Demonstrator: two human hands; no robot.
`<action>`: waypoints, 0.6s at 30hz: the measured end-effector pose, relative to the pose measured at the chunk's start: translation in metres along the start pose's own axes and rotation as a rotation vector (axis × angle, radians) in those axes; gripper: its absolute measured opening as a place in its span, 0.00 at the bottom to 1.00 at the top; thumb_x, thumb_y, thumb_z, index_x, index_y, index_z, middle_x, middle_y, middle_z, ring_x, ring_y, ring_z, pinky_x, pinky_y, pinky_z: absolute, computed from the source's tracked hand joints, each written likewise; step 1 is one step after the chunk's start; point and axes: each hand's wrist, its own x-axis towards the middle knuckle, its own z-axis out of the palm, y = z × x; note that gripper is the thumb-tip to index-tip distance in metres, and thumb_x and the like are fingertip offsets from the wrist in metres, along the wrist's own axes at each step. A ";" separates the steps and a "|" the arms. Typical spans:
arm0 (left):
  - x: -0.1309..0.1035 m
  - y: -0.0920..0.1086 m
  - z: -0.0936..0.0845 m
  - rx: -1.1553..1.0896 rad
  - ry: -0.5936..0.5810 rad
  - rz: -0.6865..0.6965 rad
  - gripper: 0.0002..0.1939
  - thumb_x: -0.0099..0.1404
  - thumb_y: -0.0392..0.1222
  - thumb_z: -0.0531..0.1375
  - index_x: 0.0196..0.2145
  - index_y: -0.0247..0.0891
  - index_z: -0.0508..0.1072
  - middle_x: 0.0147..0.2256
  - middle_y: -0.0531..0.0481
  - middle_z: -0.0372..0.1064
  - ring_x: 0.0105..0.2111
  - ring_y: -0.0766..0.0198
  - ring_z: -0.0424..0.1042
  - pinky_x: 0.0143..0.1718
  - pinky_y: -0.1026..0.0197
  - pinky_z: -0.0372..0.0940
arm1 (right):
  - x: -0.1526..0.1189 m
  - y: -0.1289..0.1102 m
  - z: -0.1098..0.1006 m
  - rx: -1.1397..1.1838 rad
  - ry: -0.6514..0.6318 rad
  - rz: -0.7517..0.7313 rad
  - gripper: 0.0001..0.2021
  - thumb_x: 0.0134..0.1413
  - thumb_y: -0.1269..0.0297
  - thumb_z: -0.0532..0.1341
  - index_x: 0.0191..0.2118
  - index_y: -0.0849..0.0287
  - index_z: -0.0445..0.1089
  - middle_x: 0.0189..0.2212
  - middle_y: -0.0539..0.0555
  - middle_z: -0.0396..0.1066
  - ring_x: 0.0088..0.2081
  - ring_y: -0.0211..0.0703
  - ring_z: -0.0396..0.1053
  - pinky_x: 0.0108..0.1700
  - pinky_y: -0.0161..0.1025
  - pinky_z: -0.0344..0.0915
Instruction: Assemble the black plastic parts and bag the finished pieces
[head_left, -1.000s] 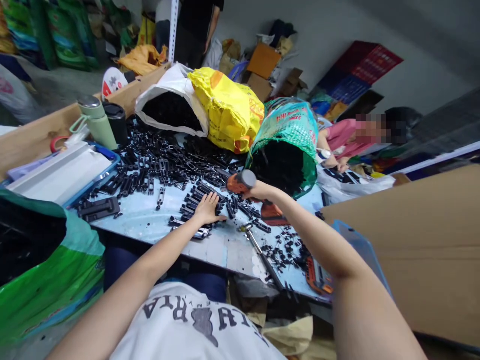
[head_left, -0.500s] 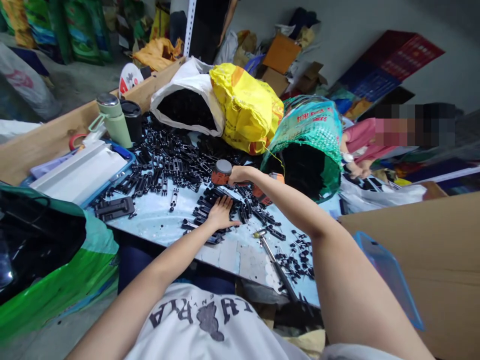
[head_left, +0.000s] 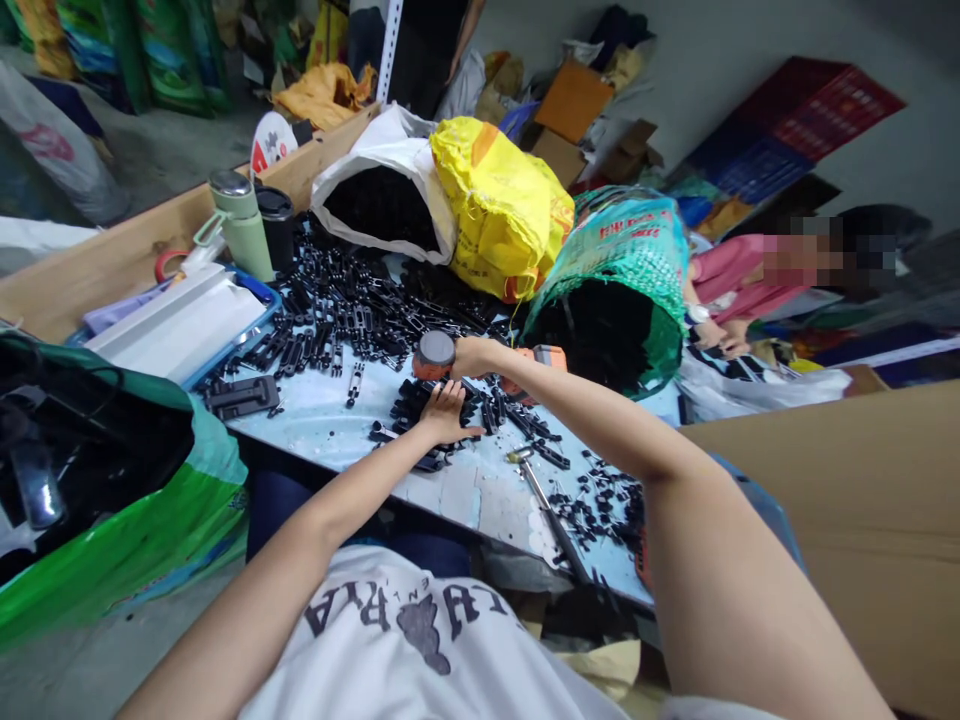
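Curling right grip (head_left: 478,357) around an orange power tool (head_left: 431,368), left of the green bag (head_left: 630,235). Resting loosely spread left grip (head_left: 445,418) on black parts (head_left: 407,403), nearer and left of that bag.

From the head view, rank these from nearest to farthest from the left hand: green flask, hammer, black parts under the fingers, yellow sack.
From the left hand:
1. Black parts: directly under the fingers.
2. Hammer: just to the right, its head toward the thumb.
3. Yellow sack: at the table's far side.
4. Green flask: far left.
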 end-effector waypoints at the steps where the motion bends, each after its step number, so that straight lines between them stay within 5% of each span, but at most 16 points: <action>1: -0.009 0.001 -0.002 -0.009 -0.016 -0.014 0.50 0.55 0.72 0.41 0.62 0.27 0.44 0.64 0.38 0.38 0.64 0.50 0.34 0.63 0.48 0.31 | -0.002 -0.001 0.003 -0.009 0.024 -0.013 0.15 0.37 0.64 0.61 0.33 0.68 0.73 0.25 0.57 0.72 0.28 0.42 0.68 0.26 0.32 0.60; 7: -0.059 -0.002 -0.003 0.013 -0.040 -0.003 0.51 0.55 0.73 0.41 0.61 0.27 0.48 0.63 0.37 0.39 0.64 0.50 0.35 0.62 0.48 0.32 | -0.003 -0.015 0.019 -0.012 -0.001 -0.087 0.15 0.36 0.65 0.59 0.34 0.65 0.74 0.25 0.55 0.73 0.25 0.41 0.69 0.23 0.31 0.59; 12: -0.065 -0.004 -0.001 0.037 0.024 0.034 0.47 0.57 0.71 0.42 0.60 0.28 0.50 0.63 0.37 0.42 0.63 0.50 0.39 0.62 0.47 0.35 | -0.015 -0.032 0.022 -0.137 0.059 -0.031 0.17 0.36 0.63 0.61 0.36 0.67 0.74 0.29 0.60 0.74 0.29 0.45 0.71 0.28 0.33 0.62; 18: -0.068 -0.003 -0.003 0.003 0.125 0.065 0.44 0.58 0.69 0.44 0.59 0.30 0.51 0.57 0.35 0.56 0.56 0.50 0.57 0.55 0.51 0.53 | -0.038 -0.049 0.031 -0.201 0.045 -0.115 0.16 0.38 0.60 0.60 0.34 0.64 0.75 0.30 0.59 0.74 0.31 0.47 0.72 0.28 0.33 0.62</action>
